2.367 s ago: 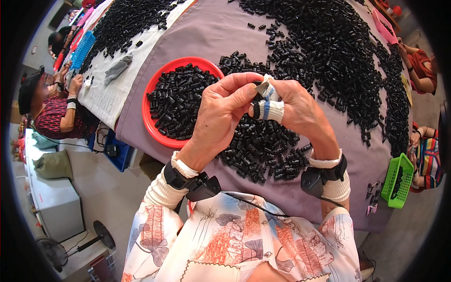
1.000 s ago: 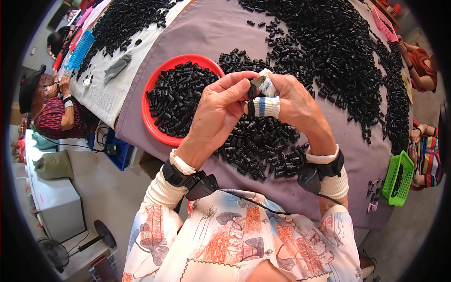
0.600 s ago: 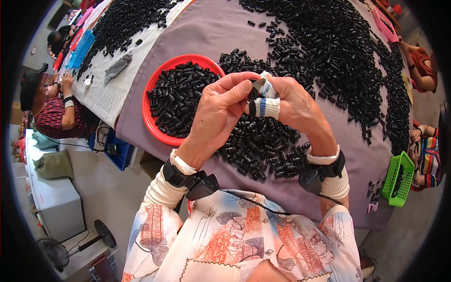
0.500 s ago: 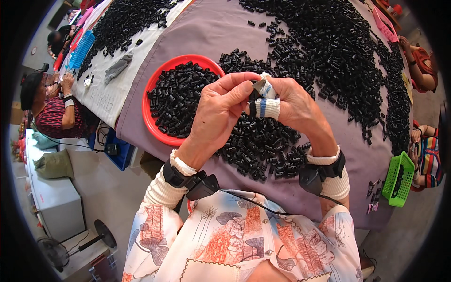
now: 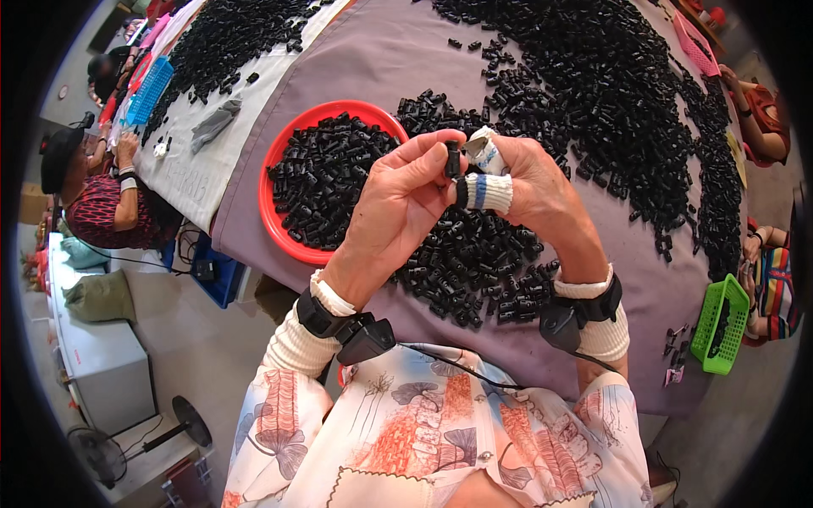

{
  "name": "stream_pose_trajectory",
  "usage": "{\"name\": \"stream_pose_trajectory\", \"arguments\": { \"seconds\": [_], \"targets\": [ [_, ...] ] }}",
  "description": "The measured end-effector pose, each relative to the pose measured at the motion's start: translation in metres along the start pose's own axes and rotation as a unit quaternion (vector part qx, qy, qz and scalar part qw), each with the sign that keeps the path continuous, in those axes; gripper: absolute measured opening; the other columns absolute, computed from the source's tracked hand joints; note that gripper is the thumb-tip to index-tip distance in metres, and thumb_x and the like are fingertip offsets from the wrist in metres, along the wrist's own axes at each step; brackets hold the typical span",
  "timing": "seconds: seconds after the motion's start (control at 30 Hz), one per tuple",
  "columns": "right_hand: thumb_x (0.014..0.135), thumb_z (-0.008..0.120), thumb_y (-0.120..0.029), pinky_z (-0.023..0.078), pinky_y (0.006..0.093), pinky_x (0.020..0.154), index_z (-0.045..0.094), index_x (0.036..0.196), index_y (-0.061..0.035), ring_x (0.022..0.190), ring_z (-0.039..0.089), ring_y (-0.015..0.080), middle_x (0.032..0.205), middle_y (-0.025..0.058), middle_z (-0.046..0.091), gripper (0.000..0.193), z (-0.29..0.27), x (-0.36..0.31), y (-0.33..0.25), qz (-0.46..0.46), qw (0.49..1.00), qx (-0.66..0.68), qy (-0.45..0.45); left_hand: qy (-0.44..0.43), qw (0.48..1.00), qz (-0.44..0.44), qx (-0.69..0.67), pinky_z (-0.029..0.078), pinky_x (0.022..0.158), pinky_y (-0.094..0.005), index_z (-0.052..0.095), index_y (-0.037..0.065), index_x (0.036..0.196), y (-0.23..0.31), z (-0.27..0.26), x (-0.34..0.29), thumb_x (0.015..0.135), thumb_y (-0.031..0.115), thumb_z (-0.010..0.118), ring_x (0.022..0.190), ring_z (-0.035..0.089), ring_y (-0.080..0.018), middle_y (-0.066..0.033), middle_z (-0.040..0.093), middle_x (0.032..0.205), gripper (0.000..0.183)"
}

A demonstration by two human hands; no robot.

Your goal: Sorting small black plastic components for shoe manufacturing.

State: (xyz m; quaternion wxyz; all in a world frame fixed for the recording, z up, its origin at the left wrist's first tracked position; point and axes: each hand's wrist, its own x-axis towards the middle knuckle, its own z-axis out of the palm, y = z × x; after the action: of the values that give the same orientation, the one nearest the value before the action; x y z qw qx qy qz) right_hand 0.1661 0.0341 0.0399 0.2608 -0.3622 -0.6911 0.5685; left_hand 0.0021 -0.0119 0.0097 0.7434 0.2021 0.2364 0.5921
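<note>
My left hand (image 5: pixel 392 203) pinches a small black cylindrical plastic part (image 5: pixel 454 159) between thumb and index finger, upright above the table. Close at its right is my right hand (image 5: pixel 542 186), with a white wrap on the index finger and a ribbed white cover with a blue stripe on the thumb. A gap shows between that thumb and index finger. The thumb's dark tip is by the part's lower end; whether it touches, I cannot tell. Under my hands lies a pile of similar black parts (image 5: pixel 474 271). At the left, a red round tray (image 5: pixel 269 207) is full of them.
A large heap of black parts (image 5: pixel 593 102) covers the far right of the purple-grey cloth (image 5: pixel 339 68). A green basket (image 5: pixel 720 326) stands at the right edge. People sit around the tables, one (image 5: pixel 106 195) at the left. A fan (image 5: pixel 190 421) is at lower left.
My right index finger has drawn away from the black part, which now shows upright in my left fingers. My arms have barely moved.
</note>
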Motion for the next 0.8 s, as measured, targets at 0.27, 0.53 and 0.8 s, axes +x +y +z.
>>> {"name": "stream_pose_trajectory", "arguments": {
  "seconds": [0.27,0.53,0.8],
  "targets": [
    [0.071,0.071,-0.029,0.039,0.0287,0.056,0.057,0.075,-0.0003,0.060,0.047,0.0120,0.065,0.0029,0.051,0.032,0.001,0.001,-0.004,-0.004,0.999,-0.037,-0.005,0.010,1.000,-0.005,-0.004,0.048,0.073,-0.0237,0.055,-0.002,0.112,0.001,0.001,-0.002,0.092,0.013,0.051,0.079,0.058,-0.0107,-0.0071,0.062,0.088,0.025],
    [0.067,0.071,-0.027,0.041,0.0289,0.056,0.054,0.074,-0.0002,0.059,0.049,0.0145,0.063,0.0050,0.052,0.032,0.005,0.007,0.008,-0.067,0.996,-0.054,0.028,0.031,0.995,0.010,0.098,0.047,0.073,-0.0219,0.058,-0.001,0.104,0.005,0.004,-0.003,0.083,0.004,0.060,0.080,0.060,-0.0097,-0.0065,0.063,0.090,0.022],
    [0.069,0.071,-0.027,0.040,0.0286,0.055,0.053,0.073,-0.0004,0.057,0.047,0.0130,0.063,0.0046,0.052,0.032,0.005,0.006,0.008,-0.008,0.999,-0.036,0.036,0.036,0.998,0.010,0.060,0.047,0.075,-0.0238,0.058,-0.002,0.107,0.001,0.002,-0.002,0.089,0.009,0.055,0.083,0.059,-0.0106,-0.0067,0.063,0.089,0.022]
  ]
}}
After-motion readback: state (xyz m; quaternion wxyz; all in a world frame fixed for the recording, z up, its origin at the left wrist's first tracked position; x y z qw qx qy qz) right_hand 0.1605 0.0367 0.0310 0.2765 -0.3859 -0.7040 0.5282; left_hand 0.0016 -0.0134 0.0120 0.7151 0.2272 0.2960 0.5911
